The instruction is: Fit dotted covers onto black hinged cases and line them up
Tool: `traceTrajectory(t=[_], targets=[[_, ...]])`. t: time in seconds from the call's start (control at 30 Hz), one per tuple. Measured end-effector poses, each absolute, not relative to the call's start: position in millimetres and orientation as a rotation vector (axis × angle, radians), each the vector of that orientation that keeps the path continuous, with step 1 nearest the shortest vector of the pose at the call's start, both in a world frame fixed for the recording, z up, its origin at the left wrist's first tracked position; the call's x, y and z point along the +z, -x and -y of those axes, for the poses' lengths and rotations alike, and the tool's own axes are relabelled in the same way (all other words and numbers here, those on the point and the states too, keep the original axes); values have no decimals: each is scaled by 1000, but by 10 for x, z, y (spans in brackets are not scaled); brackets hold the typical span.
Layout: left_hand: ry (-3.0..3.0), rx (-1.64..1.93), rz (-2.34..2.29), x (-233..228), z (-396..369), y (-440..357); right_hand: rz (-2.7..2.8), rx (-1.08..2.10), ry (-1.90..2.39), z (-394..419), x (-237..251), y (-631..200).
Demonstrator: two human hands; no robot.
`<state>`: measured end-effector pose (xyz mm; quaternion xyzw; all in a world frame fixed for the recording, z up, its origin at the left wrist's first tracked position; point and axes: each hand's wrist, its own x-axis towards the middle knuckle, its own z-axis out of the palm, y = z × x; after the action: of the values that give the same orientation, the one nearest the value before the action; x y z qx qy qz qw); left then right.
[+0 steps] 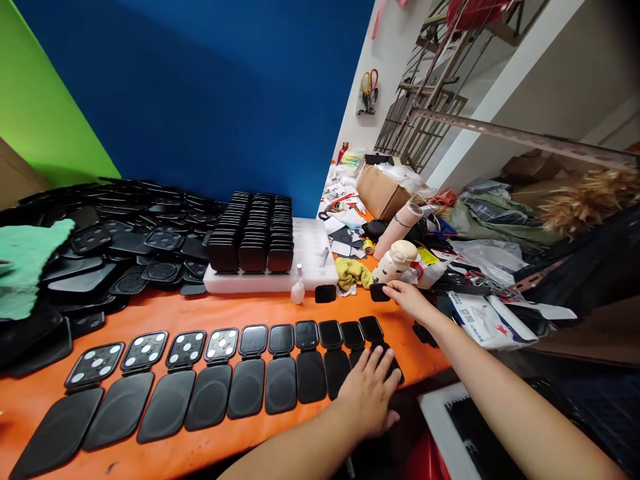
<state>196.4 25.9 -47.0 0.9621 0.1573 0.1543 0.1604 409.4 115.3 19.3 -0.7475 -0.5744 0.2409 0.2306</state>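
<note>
Head view: left hand (367, 393) lies flat, fingers spread, over the row's end black case (371, 329). Beyond it, right hand (406, 300) narrows at a black square piece (379, 293); grip unconfirmed. Step, apparently: handling that piece. Next move calls for secure edge contact.

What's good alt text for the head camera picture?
A person's left hand lies spread on the right end of a row of hinged black panels on an orange table; the right hand touches a small dark piece. Behind, black plates stand in rows on a white foam block.
</note>
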Motion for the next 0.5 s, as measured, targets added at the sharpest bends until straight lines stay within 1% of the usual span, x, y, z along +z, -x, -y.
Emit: traceTrajectory(t=[0.1,0.2,0.3,0.37,0.4,0.43,0.5], targets=[[-2555,556,-422,-312,-231,-1852,1554,751,1953,-916,267,-3808],[-2062,685,-728,-190,-212,-1639,1488,876,1844,-653,272,-3464],[-1571,787,-962,-135,-228,-1296,1356,1210,1673,-442,221,-3069],[-1515,815,-1061,-123,-246,-1009,1462,1428,1562,-374,201,-2773],[-1540,819,-1124,-121,-253,-859,1557,1477,1523,-370,206,-2620],[-1575,819,-1192,-120,-258,-708,1663,1472,1503,-386,220,-2468],[-1631,822,-1303,-116,-267,-414,1874,1351,1487,-473,271,-2179]])
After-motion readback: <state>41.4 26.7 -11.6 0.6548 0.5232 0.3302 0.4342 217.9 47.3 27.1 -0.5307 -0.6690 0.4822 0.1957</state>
